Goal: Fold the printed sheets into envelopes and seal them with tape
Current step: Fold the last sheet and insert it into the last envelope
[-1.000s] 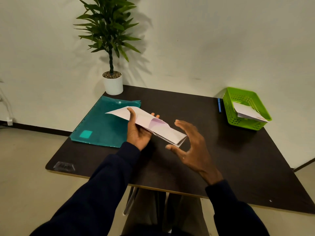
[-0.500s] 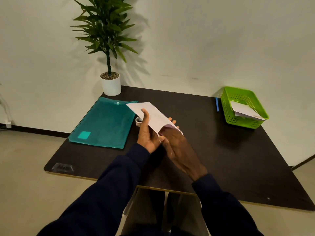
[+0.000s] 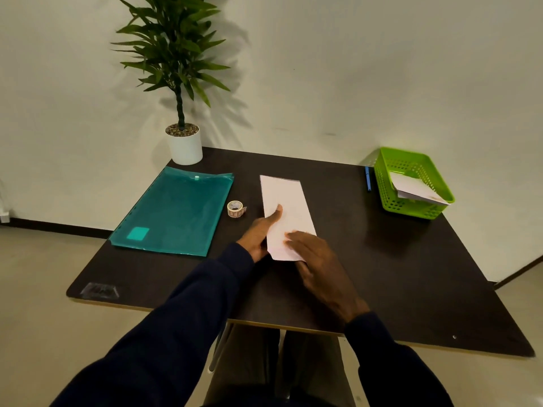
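Sheet [image 3: 286, 201]: folded, on the table [image 3: 382, 274].
Left hand [image 3: 258, 233]: we see it grasping the edge.
Right hand [image 3: 320, 265]: flat, pressing.

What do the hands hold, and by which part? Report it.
The sheet: left hand pinches its left edge, thumb on top; right hand presses its near end with flat fingers.
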